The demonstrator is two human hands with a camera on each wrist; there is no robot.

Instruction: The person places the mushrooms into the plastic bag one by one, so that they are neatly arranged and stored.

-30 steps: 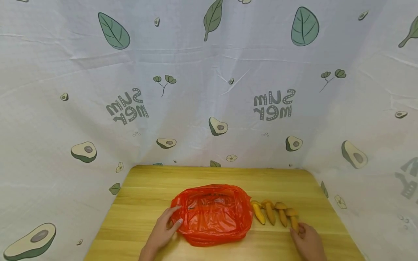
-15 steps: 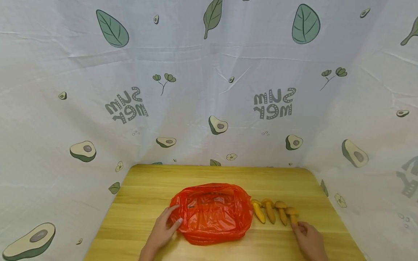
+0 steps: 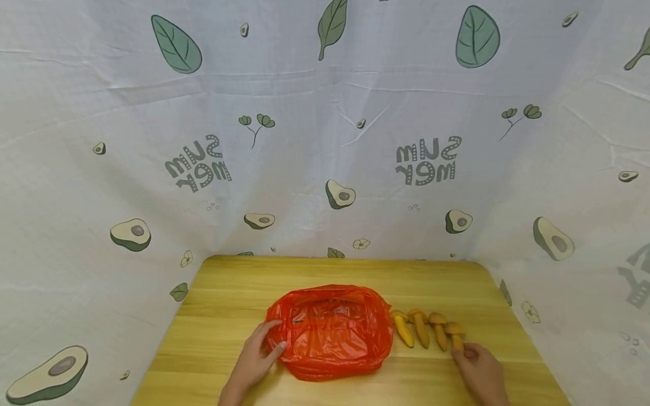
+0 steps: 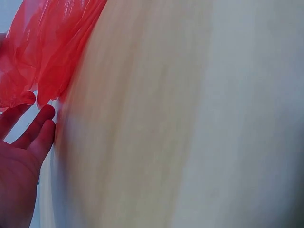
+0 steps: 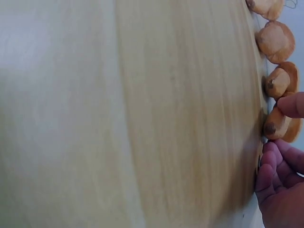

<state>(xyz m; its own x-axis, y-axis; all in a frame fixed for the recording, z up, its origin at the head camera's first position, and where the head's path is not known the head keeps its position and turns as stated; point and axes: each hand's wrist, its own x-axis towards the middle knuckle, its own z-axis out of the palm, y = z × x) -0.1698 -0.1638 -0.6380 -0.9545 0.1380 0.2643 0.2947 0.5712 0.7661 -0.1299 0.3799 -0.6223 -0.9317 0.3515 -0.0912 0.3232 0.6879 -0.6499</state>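
A red plastic bag (image 3: 330,338) lies with its mouth spread wide on the wooden table. My left hand (image 3: 254,356) holds its left rim, with forefinger and thumb over the edge; in the left wrist view, other fingertips (image 4: 46,113) touch the bag's outside. To the right of the bag, several yellow-orange mushrooms stand in a slanting row, caps away from me. My right hand (image 3: 479,369) pinches the stem of the rightmost mushroom (image 3: 455,329) between thumb and fingers. In the right wrist view its stem end (image 5: 275,124) shows beside the thumb.
The other mushrooms, such as the leftmost one (image 3: 403,329), sit between the bag and my right hand. A pale cloth (image 3: 330,141) printed with leaves and avocados hangs behind and beside the wooden table (image 3: 228,293).
My right fingers have shifted slightly up the stem of the rightmost mushroom. The bag, the left hand and the other mushrooms stay as they were.
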